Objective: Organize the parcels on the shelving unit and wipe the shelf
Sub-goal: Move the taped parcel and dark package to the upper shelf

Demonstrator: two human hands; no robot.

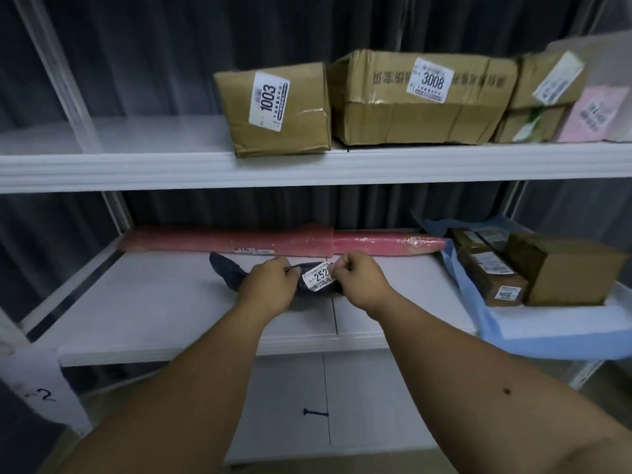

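Bare white middle shelf (143,302) open at frame left & centre-right. Blocked at back by long pink roll (280,239), lower right by brown boxes (533,268) on blue sheet (496,323). Upper shelf (102,159): free left; cartons (376,100) fill centre to right.

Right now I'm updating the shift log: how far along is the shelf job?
Looks done: boxes 1003 and 3008 sit side by side on the upper shelf. In hand: left hand and right hand both pinch a dark soft parcel on the middle shelf. Left: wiping; no cloth in view.
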